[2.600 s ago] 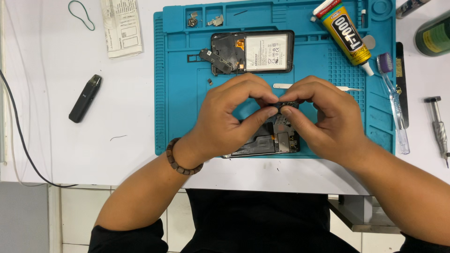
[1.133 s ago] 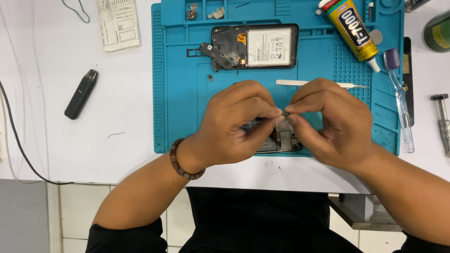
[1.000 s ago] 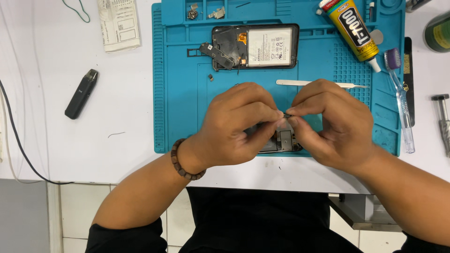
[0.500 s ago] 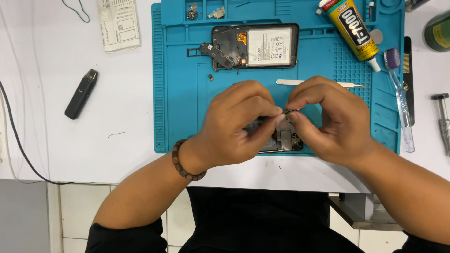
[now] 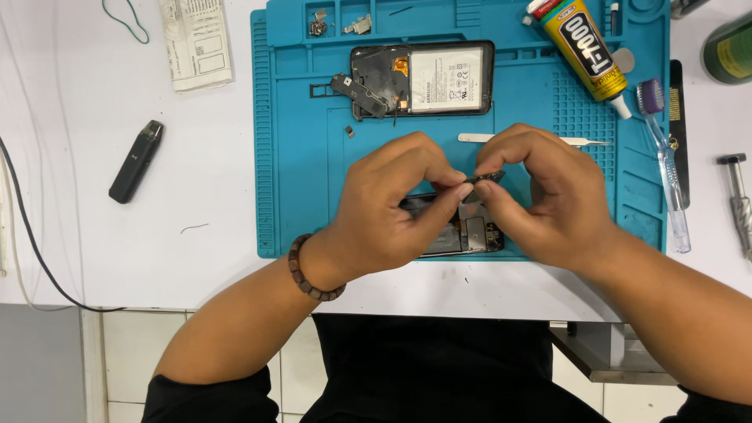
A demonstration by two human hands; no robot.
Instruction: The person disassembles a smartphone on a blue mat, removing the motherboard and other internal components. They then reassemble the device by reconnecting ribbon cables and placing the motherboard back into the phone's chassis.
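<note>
both forearms are reaching in from the lower corners and meeting at the middle. the left hand (image 5: 392, 207) is curling knuckles-up, thumb and forefinger pinching together. the right hand (image 5: 548, 196) is mirroring it, its fingers (image 5: 501, 141) bending inward, the tips of both hands almost touching.

The blue mat (image 5: 298, 157) looks like soft, matt rubber with bumpy ridges, and it lies on a smooth white worktop (image 5: 117, 251). The open phone (image 5: 423, 78) shows dark plastic and a flat, slightly shiny battery, the tweezers (image 5: 478, 138) and screwdriver (image 5: 740, 207) look like bright metal, and the glue tube (image 5: 583, 47) is glossy yellow and black. The small dark part (image 5: 489, 176) between the left hand (image 5: 392, 207) and right hand (image 5: 548, 196) looks matt, the wrist beads (image 5: 309, 270) look like brown wood, and the folded sheet (image 5: 196, 43) is paper.
</note>
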